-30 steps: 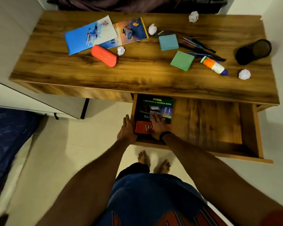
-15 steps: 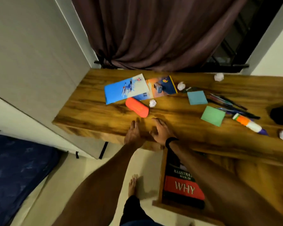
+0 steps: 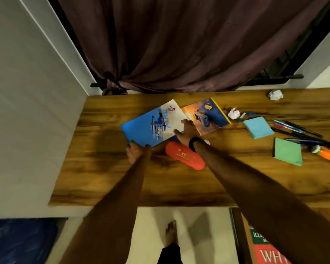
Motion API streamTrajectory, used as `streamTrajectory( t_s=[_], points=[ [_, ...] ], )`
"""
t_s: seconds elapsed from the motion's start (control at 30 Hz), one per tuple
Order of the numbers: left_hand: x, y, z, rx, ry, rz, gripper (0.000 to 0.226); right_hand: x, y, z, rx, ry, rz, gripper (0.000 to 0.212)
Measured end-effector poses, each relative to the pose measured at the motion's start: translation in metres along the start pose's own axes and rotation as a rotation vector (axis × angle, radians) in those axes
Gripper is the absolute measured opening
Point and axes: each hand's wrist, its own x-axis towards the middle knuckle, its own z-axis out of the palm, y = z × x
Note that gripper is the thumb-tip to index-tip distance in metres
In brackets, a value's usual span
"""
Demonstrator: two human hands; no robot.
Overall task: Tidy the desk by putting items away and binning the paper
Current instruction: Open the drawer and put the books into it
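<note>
Hands straddle your blue booklet (image 3: 151, 128) on the bench (image 3: 107, 178): left hand (image 3: 136, 152) pinches its near corner, right hand (image 3: 186, 130) lies flat on its right edge; long axis slants up-right.

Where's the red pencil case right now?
In the head view, the red pencil case lies mid-desk, just below the blue booklet, under the right hand wrist.

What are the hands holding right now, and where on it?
Both hands are on the blue notebook. The left hand grips its near-left corner; the right hand rests on its right edge, though a real grip there cannot be told.
</note>
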Motion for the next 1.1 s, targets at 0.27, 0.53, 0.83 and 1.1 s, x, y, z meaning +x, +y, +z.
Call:
streamTrajectory(
  t_s=[0.27, 0.53, 0.83, 1.1],
  points=[
    [0.032, -0.019, 0.01, -0.153, 0.106, -0.293, 0.066, 0.067, 0.002, 0.015, -0.149, -0.076, 0.325, 0.105],
    [0.121, -0.058, 0.024, -0.459, 0.054, -0.44, 0.107, 0.056, -0.027, 0.029, 0.626, -0.084, 0.401, 0.047],
    [-0.003, 0.069, 0.007, -1.181, -0.384, -0.118, 0.043, -0.033, 0.022, -0.018, 1.049, -0.141, 0.138, 0.047],
    [-0.113, 0.072, 0.049, -0.844, -0.937, 0.072, 0.019, -0.131, 0.161, -0.133, 1.029, 0.084, 0.328, 0.046]
  ],
)
